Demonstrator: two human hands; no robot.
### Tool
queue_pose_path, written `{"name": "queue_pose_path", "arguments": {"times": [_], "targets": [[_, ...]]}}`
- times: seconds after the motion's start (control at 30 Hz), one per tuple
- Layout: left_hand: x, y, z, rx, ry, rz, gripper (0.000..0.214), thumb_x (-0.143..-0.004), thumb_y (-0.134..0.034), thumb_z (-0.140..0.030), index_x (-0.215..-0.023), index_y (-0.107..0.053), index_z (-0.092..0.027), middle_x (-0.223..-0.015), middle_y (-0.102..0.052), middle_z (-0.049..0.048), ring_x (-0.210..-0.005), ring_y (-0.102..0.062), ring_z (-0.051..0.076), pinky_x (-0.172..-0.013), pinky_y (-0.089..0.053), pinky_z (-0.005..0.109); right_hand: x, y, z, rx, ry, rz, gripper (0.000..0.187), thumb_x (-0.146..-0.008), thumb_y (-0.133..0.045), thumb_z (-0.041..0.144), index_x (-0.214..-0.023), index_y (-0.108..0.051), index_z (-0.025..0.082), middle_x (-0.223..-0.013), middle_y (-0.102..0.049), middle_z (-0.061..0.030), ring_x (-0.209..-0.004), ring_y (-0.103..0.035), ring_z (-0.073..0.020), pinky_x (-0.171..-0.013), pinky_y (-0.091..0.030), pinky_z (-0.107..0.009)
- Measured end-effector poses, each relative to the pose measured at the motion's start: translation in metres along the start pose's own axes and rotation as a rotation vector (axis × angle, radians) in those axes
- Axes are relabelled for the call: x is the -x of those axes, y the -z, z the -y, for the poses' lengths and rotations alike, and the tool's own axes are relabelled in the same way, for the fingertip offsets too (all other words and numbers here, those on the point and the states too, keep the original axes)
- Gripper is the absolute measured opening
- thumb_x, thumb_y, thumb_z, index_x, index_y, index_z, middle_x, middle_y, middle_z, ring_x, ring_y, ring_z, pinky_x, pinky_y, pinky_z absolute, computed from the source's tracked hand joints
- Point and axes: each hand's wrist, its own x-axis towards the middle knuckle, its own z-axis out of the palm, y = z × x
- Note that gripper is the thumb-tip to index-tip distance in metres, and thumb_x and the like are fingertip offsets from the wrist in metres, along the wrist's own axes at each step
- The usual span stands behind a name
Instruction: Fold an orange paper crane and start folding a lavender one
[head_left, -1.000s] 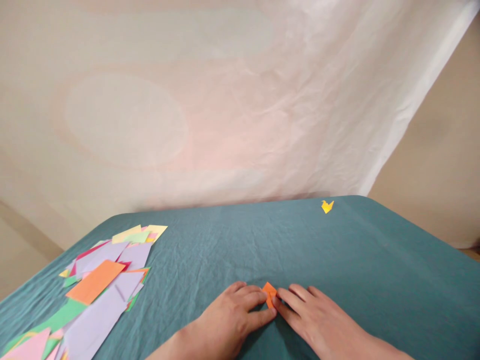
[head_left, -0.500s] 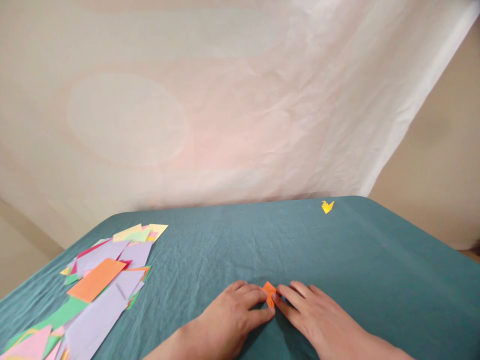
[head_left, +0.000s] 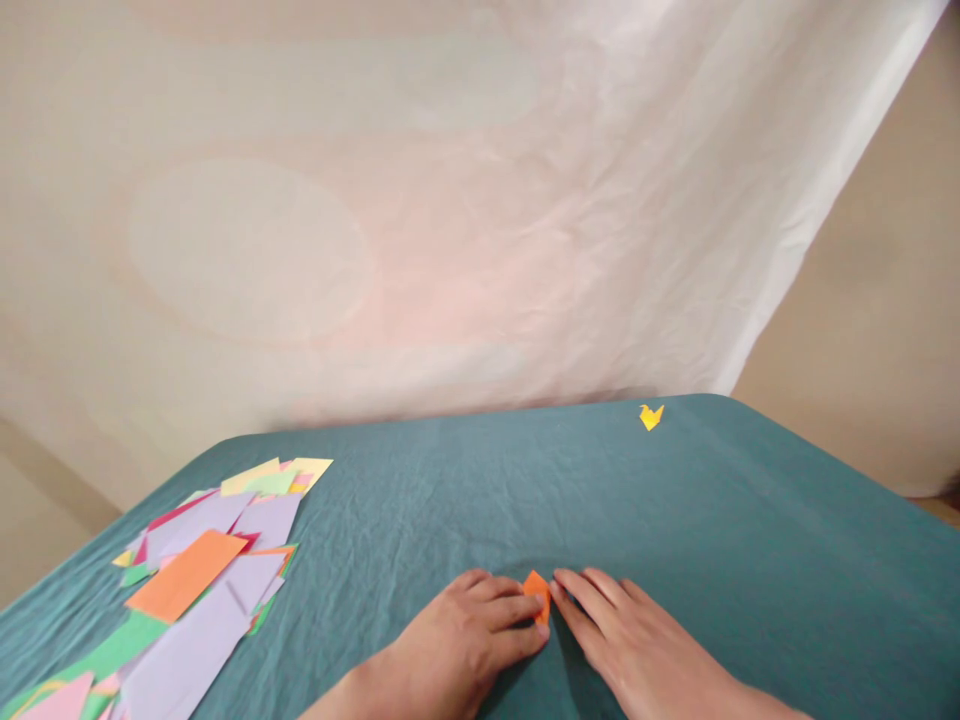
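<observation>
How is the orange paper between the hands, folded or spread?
Folded: the orange paper looks narrow and pointed; the left hand covers some.

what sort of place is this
Probably an indoor craft table, perhaps for paper folding: a teal cloth covers the top, coloured paper sheets lie overlapping on the left, and a small yellow folded piece sits near the far edge.

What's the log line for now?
left hand: on folded orange paper | right hand: beside it | yellow paper figure: far side, right | paper pile: left
</observation>
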Motion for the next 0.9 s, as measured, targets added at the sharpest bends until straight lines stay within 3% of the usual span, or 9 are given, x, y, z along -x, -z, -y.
{"name": "queue_pose_path", "arguments": {"times": [0.1,0.2,0.43,0.9], "targets": [[0.0,0.0,0.002,0.037,-0.006,-0.006,0.044,-0.089,-0.049,-0.015,-0.131,-0.047,-0.026,-0.132,-0.056,0.0041,-0.124,-0.048,0.022,-0.106,-0.036,0.038,0.005,-0.006,0.008,0.043,0.023,-0.06,0.043,-0.086,-0.058,0.038,-0.121,-0.059,0.014,-0.124,-0.062,-0.009,-0.103,-0.056,-0.0263,-0.077,-0.049,-0.037],[-0.001,0.0,0.003,0.087,-0.019,-0.005,0.044,-0.089,-0.046,-0.011,-0.131,-0.049,-0.023,-0.133,-0.056,0.0046,-0.125,-0.047,0.02,-0.108,-0.034,0.035,0.007,-0.008,0.012,0.06,0.026,-0.015,0.049,-0.086,-0.059,0.044,-0.124,-0.057,0.013,-0.127,-0.06,-0.0106,-0.107,-0.056,-0.0279,-0.079,-0.05,-0.039],[-0.002,0.003,0.001,0.144,-0.039,0.012,0.043,-0.088,-0.043,-0.007,-0.129,-0.051,-0.02,-0.132,-0.056,0.0079,-0.126,-0.047,0.018,-0.111,-0.03,0.032,0.004,-0.003,0.011,0.05,0.039,0.104,0.056,-0.085,-0.063,0.043,-0.13,-0.052,0.013,-0.132,-0.055,-0.014,-0.112,-0.055,-0.0305,-0.081,-0.052,-0.041],[-0.003,0.004,0.0,0.162,-0.074,-0.028,0.038,-0.09,-0.042,-0.009,-0.12,-0.056,-0.025,-0.126,-0.06,0.006,-0.121,-0.052,0.02,-0.106,-0.036,0.035,0.007,-0.008,0.013,0.063,0.032,0.005,0.043,-0.087,-0.057,0.036,-0.125,-0.057,0.017,-0.126,-0.06,-0.0126,-0.109,-0.059,-0.0295,-0.077,-0.053,-0.038]]}}
